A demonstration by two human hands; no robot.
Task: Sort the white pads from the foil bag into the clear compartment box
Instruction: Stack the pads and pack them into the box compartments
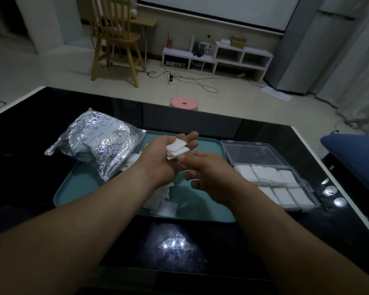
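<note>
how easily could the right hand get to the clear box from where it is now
Probably easily. The right hand hovers over the tray just left of the box, which lies open beside the tray, and nothing stands between them.

Tray (pixel 77 194) on table (pixel 30 116), foil bag (pixel 96 143) on its L rear, loose pads (pixel 166 206) in tray, compartment box (pixel 256 154) just R.
</note>
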